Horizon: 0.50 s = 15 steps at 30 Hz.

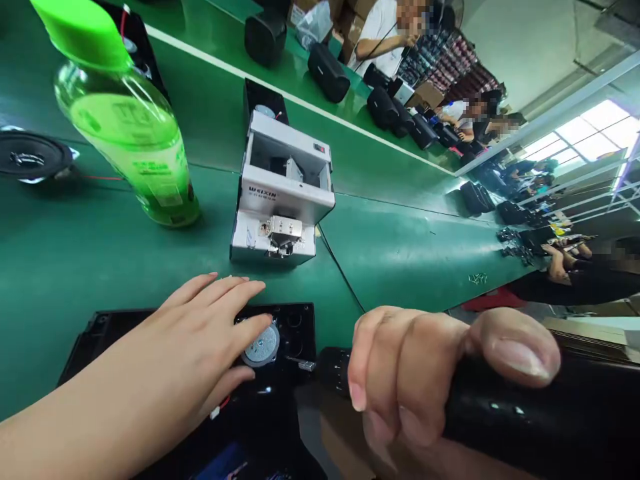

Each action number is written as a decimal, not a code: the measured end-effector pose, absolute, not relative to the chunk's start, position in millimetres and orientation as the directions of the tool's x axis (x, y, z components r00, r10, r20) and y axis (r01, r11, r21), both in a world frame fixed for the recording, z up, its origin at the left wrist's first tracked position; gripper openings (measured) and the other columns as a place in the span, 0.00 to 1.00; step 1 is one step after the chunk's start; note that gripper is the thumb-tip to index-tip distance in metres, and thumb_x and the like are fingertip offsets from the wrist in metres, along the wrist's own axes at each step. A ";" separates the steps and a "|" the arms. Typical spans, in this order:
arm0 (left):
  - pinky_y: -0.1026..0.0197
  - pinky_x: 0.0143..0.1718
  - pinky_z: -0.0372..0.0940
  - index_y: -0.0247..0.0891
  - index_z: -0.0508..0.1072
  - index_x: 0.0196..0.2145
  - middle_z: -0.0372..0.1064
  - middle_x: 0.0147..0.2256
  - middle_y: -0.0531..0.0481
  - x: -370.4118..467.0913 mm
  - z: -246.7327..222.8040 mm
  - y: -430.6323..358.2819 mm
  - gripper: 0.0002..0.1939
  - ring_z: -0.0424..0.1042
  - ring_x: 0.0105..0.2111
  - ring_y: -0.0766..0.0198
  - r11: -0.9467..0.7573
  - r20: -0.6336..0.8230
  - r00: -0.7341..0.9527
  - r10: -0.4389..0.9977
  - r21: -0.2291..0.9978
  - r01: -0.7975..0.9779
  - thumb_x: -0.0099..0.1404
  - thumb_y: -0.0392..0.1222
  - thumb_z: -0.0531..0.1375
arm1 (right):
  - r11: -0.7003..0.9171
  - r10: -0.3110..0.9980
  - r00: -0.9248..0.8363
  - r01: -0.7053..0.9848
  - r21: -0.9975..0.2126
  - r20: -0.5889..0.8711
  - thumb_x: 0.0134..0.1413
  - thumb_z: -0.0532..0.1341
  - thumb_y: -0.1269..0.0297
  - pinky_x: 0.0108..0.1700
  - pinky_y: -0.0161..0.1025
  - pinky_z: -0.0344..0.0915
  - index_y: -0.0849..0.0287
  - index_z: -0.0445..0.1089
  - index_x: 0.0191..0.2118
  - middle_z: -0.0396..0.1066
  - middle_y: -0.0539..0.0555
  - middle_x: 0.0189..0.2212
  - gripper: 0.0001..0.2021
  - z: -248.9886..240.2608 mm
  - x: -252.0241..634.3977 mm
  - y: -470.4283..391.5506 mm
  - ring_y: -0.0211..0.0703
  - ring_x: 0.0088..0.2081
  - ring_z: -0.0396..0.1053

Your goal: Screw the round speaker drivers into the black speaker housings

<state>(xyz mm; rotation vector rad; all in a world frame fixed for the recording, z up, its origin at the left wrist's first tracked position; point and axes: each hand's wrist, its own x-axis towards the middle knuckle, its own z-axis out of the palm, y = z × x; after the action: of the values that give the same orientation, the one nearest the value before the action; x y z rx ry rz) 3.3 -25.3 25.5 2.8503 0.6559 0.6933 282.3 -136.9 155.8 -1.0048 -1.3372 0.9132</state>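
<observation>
My left hand (195,340) rests with spread fingers on a black plastic housing (295,320), its fingertips beside a round silver speaker magnet (262,344). In my right hand (415,367) is a black electric screwdriver (333,368), fingers wrapped round its body. The driver's bit points left at the housing, close to the magnet. Behind the housing stands a white screw feeder machine (287,180) with a metal outlet at its front. A red wire with a white connector (215,413) shows below my left hand.
A green bottle (130,140) stands at the left, beside a loose round speaker (33,157). A black cable (343,270) runs from the machine. Black speaker boxes (327,72) line the far side of the green table (400,247). Several people work farther along. Small screws (477,278) lie at the right.
</observation>
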 end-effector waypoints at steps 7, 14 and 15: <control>0.34 0.48 0.78 0.53 0.87 0.54 0.91 0.56 0.45 11.8 30.5 -19.9 0.22 0.90 0.50 0.41 -0.886 0.344 0.819 0.459 0.239 0.396 0.63 0.38 0.75 | 0.382 0.916 0.122 0.021 -0.924 0.382 0.97 0.60 0.45 0.31 0.41 0.84 0.36 0.88 0.65 0.72 0.39 0.22 0.17 123.4 260.3 -133.5 0.41 0.18 0.74; 0.35 0.48 0.72 0.54 0.88 0.55 0.89 0.56 0.43 11.4 27.5 -22.5 0.23 0.87 0.51 0.36 -0.877 0.280 0.838 0.468 0.263 0.402 0.63 0.39 0.76 | 0.370 0.923 0.119 -0.006 -0.929 0.367 0.96 0.59 0.43 0.33 0.45 0.85 0.39 0.90 0.64 0.73 0.41 0.23 0.20 119.7 259.8 -134.6 0.43 0.20 0.75; 0.35 0.47 0.71 0.54 0.88 0.55 0.89 0.56 0.43 11.9 27.5 -22.2 0.22 0.87 0.51 0.36 -0.875 0.273 0.838 0.473 0.262 0.408 0.63 0.40 0.77 | 0.365 0.926 0.105 -0.006 -0.931 0.363 0.96 0.59 0.44 0.33 0.45 0.85 0.39 0.90 0.64 0.73 0.41 0.23 0.20 120.0 261.0 -133.8 0.43 0.20 0.75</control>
<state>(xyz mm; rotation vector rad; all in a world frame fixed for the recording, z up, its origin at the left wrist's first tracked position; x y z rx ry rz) 11.9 -22.2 27.5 2.8245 0.6838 0.4933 261.0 -133.8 120.0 -0.9603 -1.2705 0.8729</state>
